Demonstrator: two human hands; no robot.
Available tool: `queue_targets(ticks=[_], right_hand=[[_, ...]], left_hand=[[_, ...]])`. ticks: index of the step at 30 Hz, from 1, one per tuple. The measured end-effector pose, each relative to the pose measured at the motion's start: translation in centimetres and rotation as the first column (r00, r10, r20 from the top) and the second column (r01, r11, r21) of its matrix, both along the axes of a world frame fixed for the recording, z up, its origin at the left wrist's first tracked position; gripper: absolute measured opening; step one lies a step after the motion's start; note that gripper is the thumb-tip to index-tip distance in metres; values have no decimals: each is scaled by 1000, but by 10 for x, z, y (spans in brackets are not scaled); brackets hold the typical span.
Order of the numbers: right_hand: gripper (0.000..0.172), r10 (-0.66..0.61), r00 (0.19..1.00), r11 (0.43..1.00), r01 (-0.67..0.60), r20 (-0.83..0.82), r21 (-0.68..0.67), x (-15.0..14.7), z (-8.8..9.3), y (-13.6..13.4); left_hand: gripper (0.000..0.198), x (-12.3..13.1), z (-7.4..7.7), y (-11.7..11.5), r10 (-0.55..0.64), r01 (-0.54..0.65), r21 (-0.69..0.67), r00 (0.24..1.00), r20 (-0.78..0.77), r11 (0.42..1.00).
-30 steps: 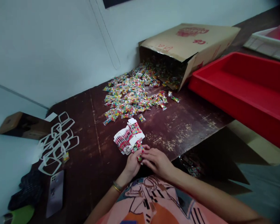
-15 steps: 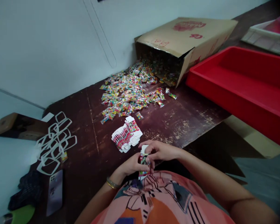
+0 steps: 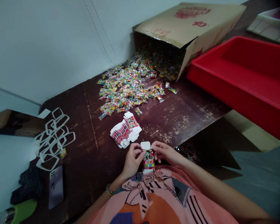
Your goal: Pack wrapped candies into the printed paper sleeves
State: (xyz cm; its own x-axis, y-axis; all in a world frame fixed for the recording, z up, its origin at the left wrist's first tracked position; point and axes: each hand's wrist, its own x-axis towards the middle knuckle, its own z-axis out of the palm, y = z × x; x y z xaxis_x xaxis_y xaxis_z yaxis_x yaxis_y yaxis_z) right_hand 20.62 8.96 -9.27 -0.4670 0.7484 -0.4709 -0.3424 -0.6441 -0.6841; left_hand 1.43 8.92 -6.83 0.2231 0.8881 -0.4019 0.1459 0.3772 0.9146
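A small printed candy box (image 3: 148, 159) is held upright in front of my body, its white top flap raised and a white flap showing at its lower end. My left hand (image 3: 132, 160) pinches the box's left edge near the top. On the opposite edge, the fingers of my right hand (image 3: 165, 152) are closed at the upper corner. Just beyond my hands lies a fanned stack of flattened candy boxes (image 3: 126, 130) on the dark table (image 3: 177, 109). Farther back spreads a heap of small wrapped candy packets (image 3: 128, 84).
A cardboard carton (image 3: 177, 25) on its side spills packets at the back. To the right is a red tray (image 3: 224, 84); behind it, a white crate (image 3: 268, 26). White looped bands (image 3: 57, 140), a brown box (image 3: 16, 123), a phone (image 3: 56, 188) and dark cloth (image 3: 28, 185) lie left.
My hands have moved apart to the box's two sides, the left shifting from its lower part to its upper edge. The printed front now shows more fully. The view has tilted slightly.
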Motion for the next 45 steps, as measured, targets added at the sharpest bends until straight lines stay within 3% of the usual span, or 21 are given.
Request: queue_targets(ticks=[2,4,10,16,20,23,25,28,30,32,35,37,41,43,45], right_hand=[[32,41,988,989,-61,-147,-134,6,1,5],[30,68,973,979,-108,-221,-175,11,5,11],[31,182,969,982,-189,-167,-27,22,13,21],[28,65,973,987,-95,-220,-130,19,2,14],[29,129,974,975,-159,-186,-154,9,1,18],[33,259,965,963,-262,-50,-66,1,5,22],[31,265,957,958,-276,115,83,-4,9,21],[21,90,923,887,-245,374,392,-11,16,13],[38,-33,884,829,-237,467,507,-13,18,8],[41,-70,857,807,-253,511,534,-14,17,5],[23,-40,844,792,-299,535,532,-14,9,9],[20,-7,850,792,-317,527,521,-14,5,14],[16,4,844,789,-333,537,517,-12,5,18],[16,-31,824,728,-369,565,578,-9,7,15],[19,-68,810,630,-418,583,654,-5,8,13]], left_hand=[[32,1,4,0,-36,36,7,999,-6,999],[31,3,8,-1,-67,67,1,998,10,998],[28,2,15,1,-121,124,-45,991,53,991],[27,1,15,2,-117,127,-103,988,100,987],[27,5,14,3,-157,161,-77,986,62,984],[34,6,5,2,-143,150,-150,988,58,977],[33,5,-3,1,-55,103,-289,984,171,952],[31,2,-13,-1,123,63,-474,928,353,878],[27,1,-15,-1,187,75,-531,887,422,844],[23,2,-16,-2,229,79,-556,856,463,827],[21,3,-15,-4,286,77,-580,812,508,811],[23,2,-14,-6,304,93,-582,781,546,808],[37,-2,-17,-9,252,159,-516,729,636,842],[43,-4,-21,-11,192,159,-461,757,624,873],[50,-5,-25,-12,143,135,-414,807,573,900]])
